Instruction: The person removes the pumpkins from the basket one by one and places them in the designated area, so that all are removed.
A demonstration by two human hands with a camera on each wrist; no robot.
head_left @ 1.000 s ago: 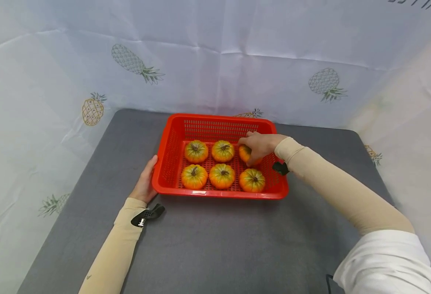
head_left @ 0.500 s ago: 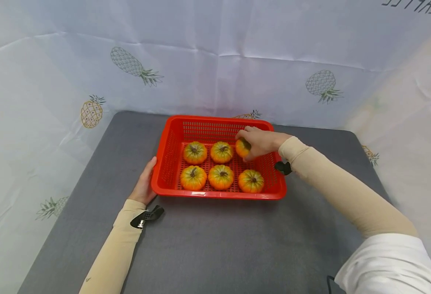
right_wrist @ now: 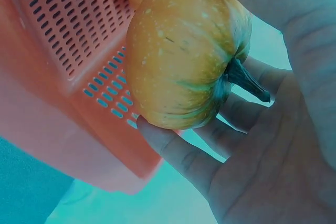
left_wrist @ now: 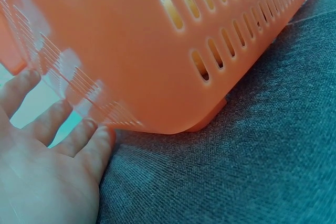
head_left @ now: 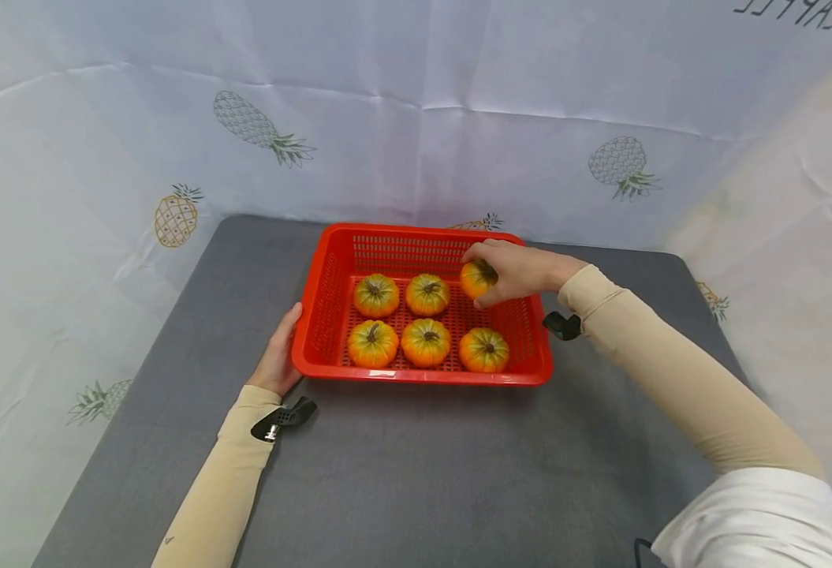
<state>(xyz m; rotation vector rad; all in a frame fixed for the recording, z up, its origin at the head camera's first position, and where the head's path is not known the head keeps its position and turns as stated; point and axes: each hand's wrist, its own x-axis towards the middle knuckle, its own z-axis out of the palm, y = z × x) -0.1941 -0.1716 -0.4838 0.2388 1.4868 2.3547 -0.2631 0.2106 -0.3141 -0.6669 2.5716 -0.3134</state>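
Observation:
A red plastic basket [head_left: 423, 376] with slotted walls stands on the table, small orange-and-yellow pumpkins in two rows inside it. My right hand [head_left: 515, 270] grips one pumpkin [head_left: 475, 279] at the basket's back right. In the right wrist view that pumpkin [right_wrist: 178, 56] sits between thumb and fingers, lifted off the basket floor, its dark stem towards the palm. Below it lies the front right pumpkin [head_left: 483, 350]. My left hand [head_left: 278, 355] rests against the basket's left end; in the left wrist view its fairly straight fingers [left_wrist: 94, 145] touch the wall.
Other pumpkins sit at the back left [head_left: 376, 296], back middle [head_left: 427, 294], front left [head_left: 373, 343] and front middle [head_left: 426, 342]. The grey table [head_left: 416, 473] extends in front of the basket. A white pineapple-print cloth [head_left: 416, 158] hangs behind.
My right hand has raised the back right pumpkin from the basket floor, and now moves slightly right with it. The left hand stays at the basket's left end.

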